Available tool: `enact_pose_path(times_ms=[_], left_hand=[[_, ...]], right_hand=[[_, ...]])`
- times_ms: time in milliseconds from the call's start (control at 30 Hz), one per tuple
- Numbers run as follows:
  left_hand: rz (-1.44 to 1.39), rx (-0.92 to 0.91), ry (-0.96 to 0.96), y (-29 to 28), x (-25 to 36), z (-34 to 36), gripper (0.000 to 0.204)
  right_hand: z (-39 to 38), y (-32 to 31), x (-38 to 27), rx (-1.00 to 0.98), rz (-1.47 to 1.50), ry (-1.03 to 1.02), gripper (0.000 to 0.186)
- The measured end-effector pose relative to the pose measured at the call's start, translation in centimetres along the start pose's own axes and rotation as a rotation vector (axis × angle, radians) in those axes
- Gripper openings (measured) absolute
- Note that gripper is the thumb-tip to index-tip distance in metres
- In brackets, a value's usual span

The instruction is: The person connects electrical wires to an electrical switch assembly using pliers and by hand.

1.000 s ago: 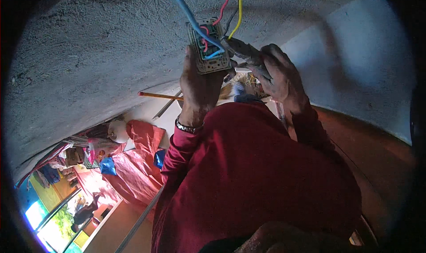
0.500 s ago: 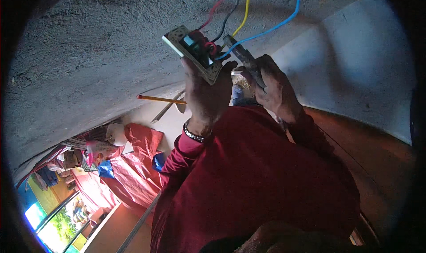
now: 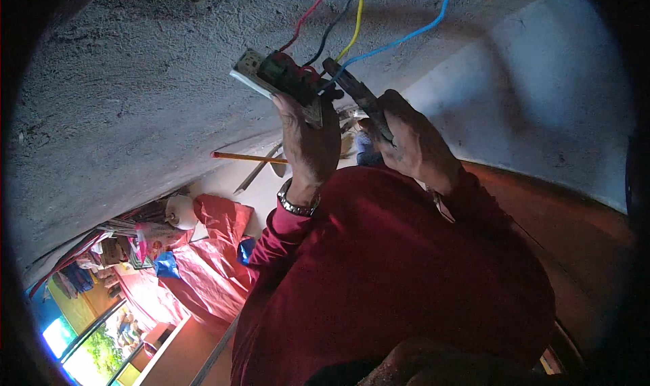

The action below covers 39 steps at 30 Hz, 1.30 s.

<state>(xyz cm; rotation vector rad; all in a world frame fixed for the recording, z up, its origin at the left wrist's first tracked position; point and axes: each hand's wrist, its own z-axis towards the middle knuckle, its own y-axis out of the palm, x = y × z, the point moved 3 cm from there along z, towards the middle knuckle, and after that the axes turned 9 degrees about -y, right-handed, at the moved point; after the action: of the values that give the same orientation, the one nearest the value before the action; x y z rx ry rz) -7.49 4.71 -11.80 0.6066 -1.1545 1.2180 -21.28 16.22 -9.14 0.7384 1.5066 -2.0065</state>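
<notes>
My left hand is closed round a flat electrical switch plate, tilted with its back side up. Dark modules sit on that back. Red, black, yellow and blue wires run from the modules up past the top edge of the picture. In my right hand is a dark tool that looks like pliers, its tip close beside the modules and the blue wire. Whether the tip grips a wire or a terminal, I cannot tell.
A rough grey wall lies beyond my hands, with a smooth pale wall at the right. An orange stick shows left of my wrist. Further left are a red sheet, piled goods and a bright window.
Both hands have shifted slightly left with the switch plate and the pliers. The plate has tipped so that less of its back shows, and the wires have moved along with it.
</notes>
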Motion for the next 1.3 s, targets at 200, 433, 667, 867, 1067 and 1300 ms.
enact_pose_path(times_ms=[200, 433, 667, 867, 1067, 1300], left_hand=[[0.445, 0.043, 0.066, -0.6, 0.1, 0.3, 0.048], [-0.244, -0.245, -0.222, -1.1, -1.0, 2.5, 0.037], [-0.459, -0.195, -0.236, -2.2, -0.6, 2.5, 0.046], [-0.889, -0.278, -0.428, -3.0, -2.0, 2.5, 0.059], [-0.872, -0.24, -0.437, -2.7, -1.5, 2.4, 0.067], [-0.9, -0.219, -0.454, -2.6, -1.4, 2.4, 0.066]], right_hand=[[-0.1, 0.5, 1.5, -0.085, 0.028, 0.063, 0.026], [1.4, 1.0, 2.0, -0.067, 0.019, 0.054, 0.031], [1.2, -0.5, 3.1, -0.042, 0.206, -0.098, 0.04], [2.9, -4.1, 3.4, -0.231, -0.094, -0.174, 0.044], [4.4, -6.7, 2.5, -0.359, -0.266, -0.271, 0.046], [5.1, -7.5, 2.9, -0.359, -0.437, -0.358, 0.041]])
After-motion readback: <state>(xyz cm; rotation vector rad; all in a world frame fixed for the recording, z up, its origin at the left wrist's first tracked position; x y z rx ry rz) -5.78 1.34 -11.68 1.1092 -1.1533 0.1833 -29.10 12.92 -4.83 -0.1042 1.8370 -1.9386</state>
